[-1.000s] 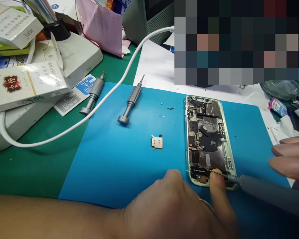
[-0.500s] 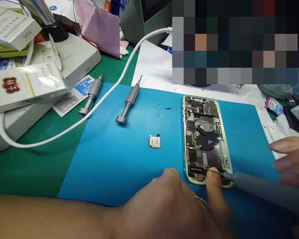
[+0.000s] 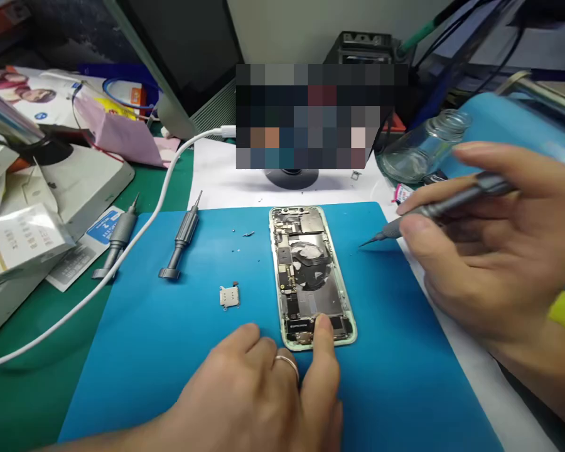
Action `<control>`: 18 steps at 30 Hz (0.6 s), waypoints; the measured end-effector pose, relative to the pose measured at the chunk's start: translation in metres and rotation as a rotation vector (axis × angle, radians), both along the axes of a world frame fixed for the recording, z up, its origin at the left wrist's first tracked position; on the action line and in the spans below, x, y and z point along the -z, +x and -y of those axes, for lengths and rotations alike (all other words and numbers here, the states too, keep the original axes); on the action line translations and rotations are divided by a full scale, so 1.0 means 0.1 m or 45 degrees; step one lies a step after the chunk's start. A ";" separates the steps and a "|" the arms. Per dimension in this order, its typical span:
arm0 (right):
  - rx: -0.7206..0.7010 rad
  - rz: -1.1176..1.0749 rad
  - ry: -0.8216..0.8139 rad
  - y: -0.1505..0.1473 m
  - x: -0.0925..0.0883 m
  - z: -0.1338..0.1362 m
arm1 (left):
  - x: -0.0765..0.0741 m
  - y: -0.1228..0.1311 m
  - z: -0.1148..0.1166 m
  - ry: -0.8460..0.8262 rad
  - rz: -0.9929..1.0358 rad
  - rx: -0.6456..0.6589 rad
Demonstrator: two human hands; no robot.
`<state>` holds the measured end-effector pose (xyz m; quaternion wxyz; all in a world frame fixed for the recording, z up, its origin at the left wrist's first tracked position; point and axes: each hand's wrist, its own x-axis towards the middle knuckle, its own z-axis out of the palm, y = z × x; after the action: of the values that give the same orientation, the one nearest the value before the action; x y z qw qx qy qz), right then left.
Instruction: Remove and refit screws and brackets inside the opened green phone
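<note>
An opened smartphone (image 3: 317, 298) lies face-on with its inner parts bare and a pale green frame. My left hand (image 3: 258, 389), with a ring on it, rests at the phone's bottom end. Its index finger is stretched out and presses on the lower parts; the other fingers are bent and partly hidden. To the right of the phone, my right hand (image 3: 489, 263) grips a grey precision screwdriver (image 3: 433, 210) between thumb and fingers. The screwdriver's tip points down-left, close over the blue mat (image 3: 381, 376); whether it touches the mat I cannot tell.
Left of the phone lie a small metal card reader part (image 3: 230, 296), tiny screws (image 3: 248, 234) and two more screwdrivers (image 3: 183, 235) (image 3: 117, 238). A white cable (image 3: 141, 220) arches across the left side. Boxes (image 3: 28, 242) crowd the far left; a glass jar (image 3: 419, 150) stands back right.
The screwdriver in my right hand has left the phone's lower end and is now over the mat to its right. My left index finger stays on the phone. The camera view has shifted right and up.
</note>
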<state>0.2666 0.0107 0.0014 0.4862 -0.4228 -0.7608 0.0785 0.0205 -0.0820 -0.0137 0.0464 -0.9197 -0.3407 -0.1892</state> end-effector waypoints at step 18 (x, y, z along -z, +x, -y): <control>-0.167 -0.116 0.023 -0.12 0.00 -0.02 | -0.29 -0.12 -0.20 -0.117 0.301 -0.079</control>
<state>0.2544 0.0127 0.0011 0.5180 -0.3636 -0.7645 0.1226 0.0087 -0.0621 0.0155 -0.0305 -0.8812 -0.3806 -0.2788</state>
